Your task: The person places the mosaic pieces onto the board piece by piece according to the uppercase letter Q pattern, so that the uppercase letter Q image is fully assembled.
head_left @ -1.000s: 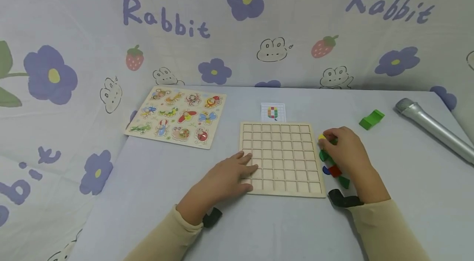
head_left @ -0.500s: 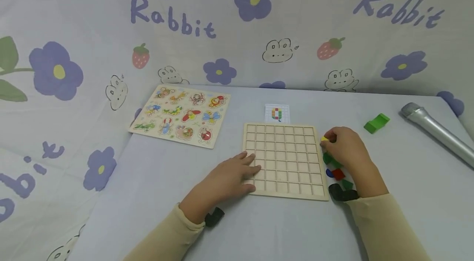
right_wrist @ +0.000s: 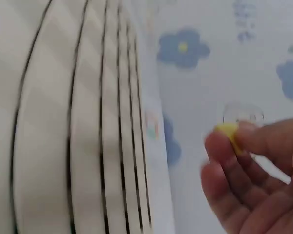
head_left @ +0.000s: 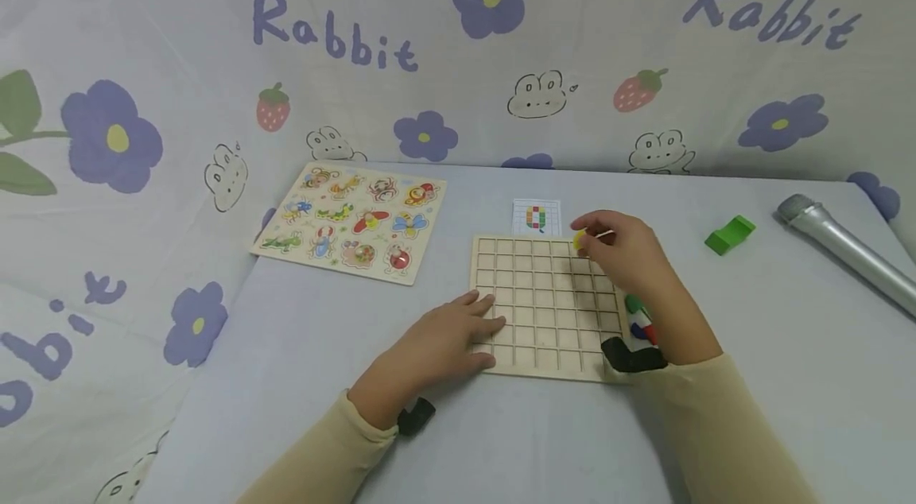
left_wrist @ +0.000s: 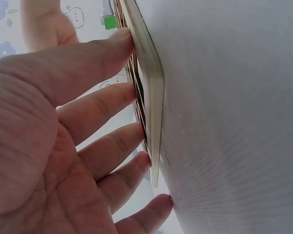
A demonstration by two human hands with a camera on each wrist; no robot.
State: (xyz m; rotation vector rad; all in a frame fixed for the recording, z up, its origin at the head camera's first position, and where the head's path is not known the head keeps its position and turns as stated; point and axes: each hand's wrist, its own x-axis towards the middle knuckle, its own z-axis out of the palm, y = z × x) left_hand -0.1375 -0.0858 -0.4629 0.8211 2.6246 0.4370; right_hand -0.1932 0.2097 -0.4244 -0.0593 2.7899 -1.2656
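Observation:
A wooden grid board (head_left: 533, 305) lies flat on the table. My left hand (head_left: 432, 341) rests on its left edge with fingers spread; in the left wrist view the fingertips (left_wrist: 129, 92) touch the board's surface. Between thumb and fingers my right hand (head_left: 630, 253) pinches a small yellow piece (head_left: 579, 240), above the board's upper right part. The right wrist view shows the yellow piece (right_wrist: 228, 130) at the fingertips, its full shape hidden. Several green, blue and red pieces (head_left: 639, 329) lie beside the board's right edge, partly covered by the right arm.
A card with a coloured pattern (head_left: 536, 218) lies behind the board. An insect picture puzzle (head_left: 351, 222) is at the back left. On the right are a green block (head_left: 730, 235) and a silver microphone (head_left: 844, 250). A patterned cloth (head_left: 458, 51) hangs behind.
My right hand has lifted the yellow piece from beside the board and moved left over its upper right part. The left hand stays on the board.

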